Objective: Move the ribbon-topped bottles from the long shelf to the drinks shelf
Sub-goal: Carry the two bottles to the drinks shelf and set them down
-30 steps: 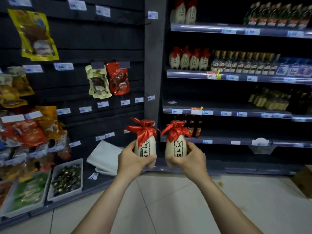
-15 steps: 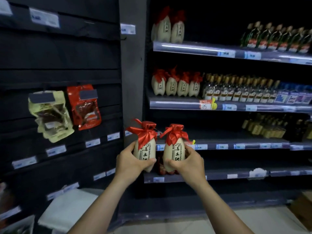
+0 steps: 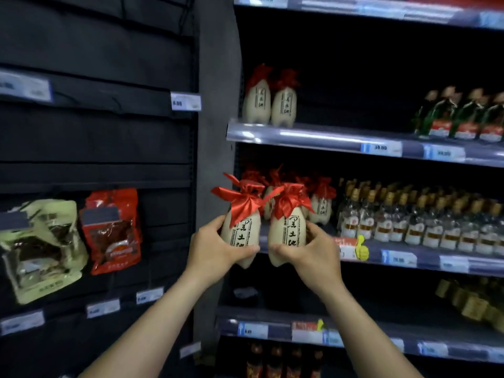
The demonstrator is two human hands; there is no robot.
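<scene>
I hold two cream bottles with red ribbon tops, side by side and upright. My left hand [image 3: 211,251] grips the left bottle [image 3: 241,230] around its lower body. My right hand [image 3: 313,253] grips the right bottle [image 3: 286,231] the same way. Both bottles hover in front of the left end of the drinks shelf [image 3: 381,256], where more ribbon-topped bottles [image 3: 321,204] stand partly hidden behind them. Two more ribbon-topped bottles [image 3: 268,100] stand on the shelf above [image 3: 313,137].
Small clear bottles with gold caps [image 3: 414,222] fill the middle shelf to the right. Green bottles [image 3: 461,115] stand on the upper shelf's right side. A grey post [image 3: 215,77] separates the drinks shelves from a dark panel with hanging snack bags [image 3: 111,230].
The view has moved closer and tilted up, so the floor is gone. Both bottles have risen from the lower shelves to the level of the shelf with the other ribbon-topped bottles.
</scene>
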